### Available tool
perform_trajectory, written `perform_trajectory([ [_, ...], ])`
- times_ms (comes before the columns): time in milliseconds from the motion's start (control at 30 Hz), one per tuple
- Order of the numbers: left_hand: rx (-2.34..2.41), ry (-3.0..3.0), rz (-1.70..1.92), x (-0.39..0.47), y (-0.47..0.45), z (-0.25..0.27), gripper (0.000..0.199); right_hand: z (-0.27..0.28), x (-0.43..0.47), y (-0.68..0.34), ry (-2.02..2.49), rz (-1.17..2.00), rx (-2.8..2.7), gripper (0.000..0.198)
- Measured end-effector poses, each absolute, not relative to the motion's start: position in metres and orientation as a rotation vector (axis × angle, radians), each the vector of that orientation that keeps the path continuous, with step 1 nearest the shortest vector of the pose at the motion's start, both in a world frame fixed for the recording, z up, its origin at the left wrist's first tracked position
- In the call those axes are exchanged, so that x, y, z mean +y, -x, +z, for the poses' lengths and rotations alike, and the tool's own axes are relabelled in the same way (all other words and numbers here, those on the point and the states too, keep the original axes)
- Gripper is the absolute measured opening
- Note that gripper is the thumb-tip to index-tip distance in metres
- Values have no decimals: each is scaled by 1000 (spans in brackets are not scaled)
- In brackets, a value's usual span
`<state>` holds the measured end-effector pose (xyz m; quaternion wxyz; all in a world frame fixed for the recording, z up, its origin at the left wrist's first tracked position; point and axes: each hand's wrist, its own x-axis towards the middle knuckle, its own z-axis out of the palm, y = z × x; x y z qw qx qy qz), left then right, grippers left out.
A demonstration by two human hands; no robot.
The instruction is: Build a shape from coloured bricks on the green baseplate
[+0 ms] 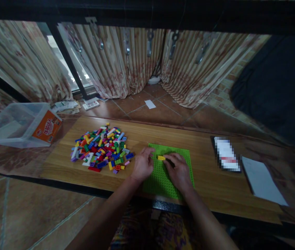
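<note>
Right hand (179, 171), at lower centre, pinches a small, oblong, bright yellow brick (161, 158) over the upper part of a studded green baseplate (160, 184); the left hand (142, 165) curls alongside (whether around anything, I cannot tell). Left of centre, mixed bricks (101, 149) heap on the table (207, 194). Striped curtains (116, 80) hang across the top.

"What's the bench (215, 191) made of?"
"Smooth-looking wood, faintly glossy."
"The green baseplate (160, 180) at its near edge?"
"Studded plastic, matt."
"The bricks (102, 149) toward its left end?"
"Smooth plastic."
</note>
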<state>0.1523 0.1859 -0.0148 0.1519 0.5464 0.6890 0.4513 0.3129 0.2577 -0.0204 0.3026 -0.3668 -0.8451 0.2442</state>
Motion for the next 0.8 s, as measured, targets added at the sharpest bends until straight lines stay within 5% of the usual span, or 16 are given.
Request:
perform_trajectory([
  [400, 1908, -1736, 1275, 187, -154, -14, 17, -22, 258, -312, 970, 665, -2220, 22],
  [800, 1939, -1614, 1269, 194, -158, -15, 16, -18, 267, -309, 977, 797, -2198, 16],
])
